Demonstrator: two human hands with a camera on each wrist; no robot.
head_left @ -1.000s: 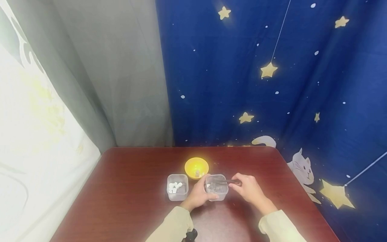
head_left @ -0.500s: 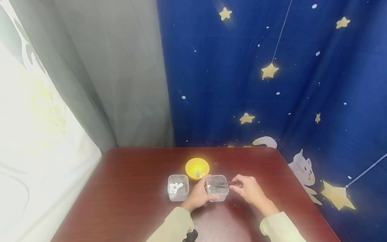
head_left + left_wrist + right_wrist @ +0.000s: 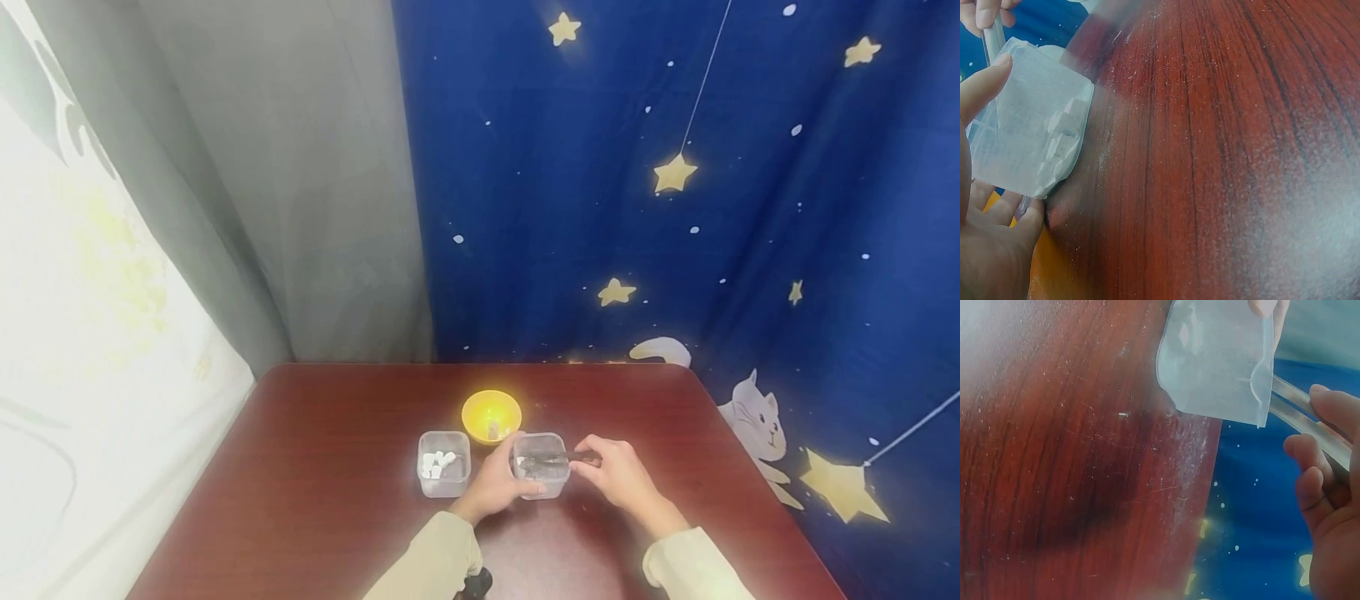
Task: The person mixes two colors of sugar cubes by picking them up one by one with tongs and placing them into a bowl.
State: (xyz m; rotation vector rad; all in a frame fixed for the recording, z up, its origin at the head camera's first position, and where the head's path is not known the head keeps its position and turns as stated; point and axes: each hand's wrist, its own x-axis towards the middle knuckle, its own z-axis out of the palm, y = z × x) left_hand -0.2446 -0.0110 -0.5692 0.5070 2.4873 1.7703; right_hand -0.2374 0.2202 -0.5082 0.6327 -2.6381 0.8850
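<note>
My left hand (image 3: 495,483) grips a clear square plastic container (image 3: 543,492), thumb on the near side and fingers behind it. White lumps (image 3: 1066,128) lie against one wall inside it in the left wrist view. My right hand (image 3: 618,473) pinches metal tongs (image 3: 1311,430) between thumb and fingers. Both tong arms show in the right wrist view, and their tips reach over the rim into the container. Just behind the left hand stands a yellow bowl (image 3: 491,405) with a small pale piece in its bottom.
A second clear container (image 3: 444,490) with several white pieces (image 3: 435,472) stands left of my left hand. All of it is on a dark red wooden table (image 3: 330,467). A blue star-patterned curtain (image 3: 525,208) and a grey one (image 3: 315,208) hang behind.
Inside the container the tongs have shifted slightly, and my right hand has barely moved. My left hand keeps its grip on the container; bowl and second container stay in place.
</note>
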